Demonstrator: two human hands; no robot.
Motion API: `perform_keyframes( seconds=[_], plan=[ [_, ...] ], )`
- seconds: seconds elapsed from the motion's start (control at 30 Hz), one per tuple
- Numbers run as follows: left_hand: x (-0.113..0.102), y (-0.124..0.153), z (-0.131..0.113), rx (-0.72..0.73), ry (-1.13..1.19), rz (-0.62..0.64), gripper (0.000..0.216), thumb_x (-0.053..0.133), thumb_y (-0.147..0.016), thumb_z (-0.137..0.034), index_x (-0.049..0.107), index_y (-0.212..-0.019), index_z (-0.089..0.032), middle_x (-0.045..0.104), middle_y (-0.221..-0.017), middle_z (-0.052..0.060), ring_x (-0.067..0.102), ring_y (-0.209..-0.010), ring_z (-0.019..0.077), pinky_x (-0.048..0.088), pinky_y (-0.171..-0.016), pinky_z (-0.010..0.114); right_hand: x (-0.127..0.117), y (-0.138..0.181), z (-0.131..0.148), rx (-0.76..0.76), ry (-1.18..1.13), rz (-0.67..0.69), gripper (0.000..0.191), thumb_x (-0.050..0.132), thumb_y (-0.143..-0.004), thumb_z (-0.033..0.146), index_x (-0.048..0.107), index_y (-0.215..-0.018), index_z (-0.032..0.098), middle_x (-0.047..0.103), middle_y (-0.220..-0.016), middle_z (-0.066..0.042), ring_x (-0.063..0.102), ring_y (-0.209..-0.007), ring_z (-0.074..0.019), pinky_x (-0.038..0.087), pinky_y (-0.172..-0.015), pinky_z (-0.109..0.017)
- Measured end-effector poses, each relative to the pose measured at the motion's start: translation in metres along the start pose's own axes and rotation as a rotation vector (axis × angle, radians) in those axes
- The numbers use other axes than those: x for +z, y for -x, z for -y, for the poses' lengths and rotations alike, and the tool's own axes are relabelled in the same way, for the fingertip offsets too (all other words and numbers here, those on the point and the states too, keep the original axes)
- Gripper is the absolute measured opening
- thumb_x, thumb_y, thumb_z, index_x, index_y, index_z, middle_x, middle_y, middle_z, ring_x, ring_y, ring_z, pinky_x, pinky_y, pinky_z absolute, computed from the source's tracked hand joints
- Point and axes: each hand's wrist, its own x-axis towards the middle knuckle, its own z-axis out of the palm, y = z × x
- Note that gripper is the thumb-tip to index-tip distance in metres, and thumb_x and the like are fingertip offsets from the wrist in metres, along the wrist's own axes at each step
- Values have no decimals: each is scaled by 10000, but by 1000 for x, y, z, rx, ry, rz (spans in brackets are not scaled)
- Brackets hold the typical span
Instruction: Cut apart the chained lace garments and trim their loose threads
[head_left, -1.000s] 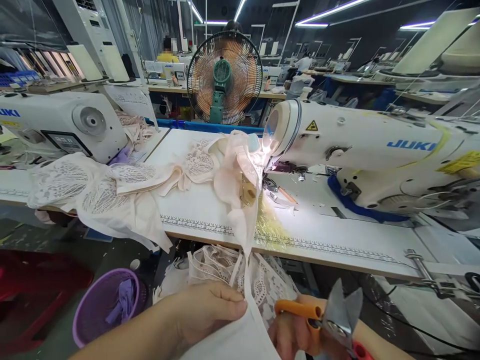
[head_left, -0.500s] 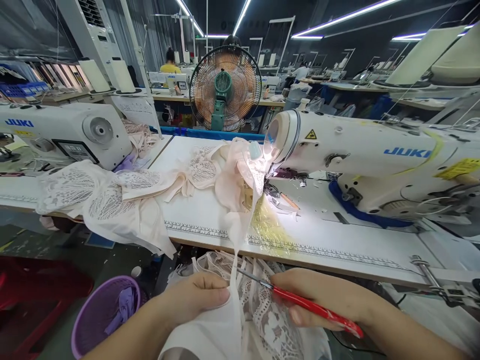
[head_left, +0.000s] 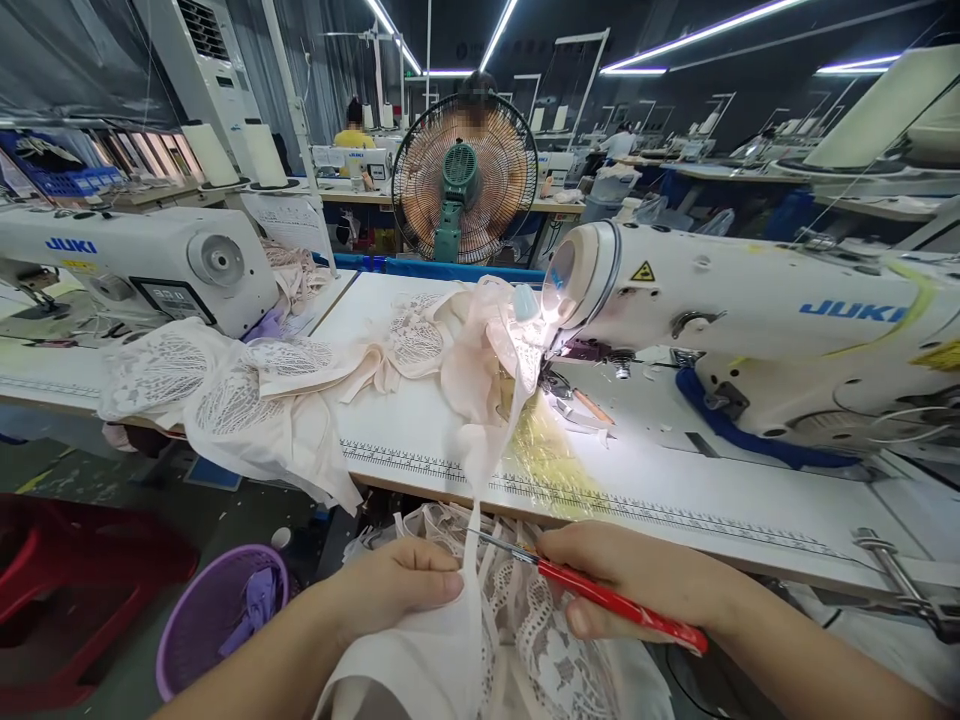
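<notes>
My left hand [head_left: 409, 590] is closed, thumb and fingers pinching the edge of a pale bra [head_left: 405, 650] over my lap. From that pinch a narrow white fabric strip [head_left: 472, 535] runs up to the table edge. My right hand [head_left: 630, 575] wraps round red-handled scissors [head_left: 600, 597], seen nearly edge-on. Their slim metal tip points left and lies at the strip, just above my left thumb; whether it touches the cloth I cannot tell. Beneath the hands lies more lace fabric [head_left: 566, 650]. Linked lace bras [head_left: 247, 390] trail across the table up to the sewing machine's needle area.
A lit white sewing machine [head_left: 720, 290] stands on the right of the table [head_left: 405, 425], another machine [head_left: 150, 265] on the left. Lower left are a purple basket [head_left: 169, 640] and a red stool [head_left: 75, 600]. Behind the table stands a large fan [head_left: 459, 180].
The view has shifted slightly, so the scene sits a little further right. Both hands keep their grips; the scissors' tip has moved slightly left against the strip.
</notes>
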Motion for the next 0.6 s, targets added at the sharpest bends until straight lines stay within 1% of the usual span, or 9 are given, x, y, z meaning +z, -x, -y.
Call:
perform_keyframes(
  seconds=[0.13,0.27,0.33,0.43,0.5,0.57,0.6],
  plan=[
    [1,0,0,-21,-11,-2,502,715,-619,-568,460,-515,-148,341,-487,-60,230,-450,57,108,-496,269,-1,-2,0,6,0,14,392,532,-746,575,433,-680,201,431,-625,31,366,-543,-119,306,-500,-238],
    [1,1,0,12,-43,-4,524,707,-640,-557,400,-486,-161,304,-494,-66,211,-459,57,103,-498,274,0,0,-1,-13,4,13,349,552,-761,522,433,-680,204,425,-620,40,366,-543,-115,293,-490,-230],
    [2,2,0,26,-74,-14,548,696,-641,-574,366,-477,-169,277,-493,-70,192,-461,56,95,-498,275,2,1,-2,17,-19,13,354,560,-763,513,423,-663,202,413,-606,44,354,-534,-110,285,-478,-226],
    [4,5,-3,18,-129,-25,540,667,-653,-605,387,-507,-167,290,-505,-67,200,-473,60,110,-492,267,5,2,-4,76,-98,-8,397,589,-740,527,410,-618,195,381,-581,49,321,-526,-101,268,-472,-224],
    [8,11,-7,44,-201,-42,522,633,-693,-604,406,-531,-163,300,-520,-63,213,-487,66,135,-488,255,9,4,-7,74,-181,-67,443,627,-696,558,395,-599,193,359,-580,50,302,-531,-99,255,-474,-226],
    [16,18,-15,98,-285,-63,513,592,-731,-603,422,-538,-160,317,-537,-55,249,-505,75,187,-493,240,14,6,-9,2,-291,-170,481,620,-680,618,394,-618,197,364,-589,49,312,-537,-104,265,-479,-231],
    [22,22,-19,127,-318,-75,508,580,-742,-601,435,-539,-158,342,-552,-46,285,-523,84,228,-508,235,18,7,-9,-56,-356,-223,484,590,-698,645,409,-650,199,403,-611,38,348,-551,-115,293,-492,-238]
  ],
)
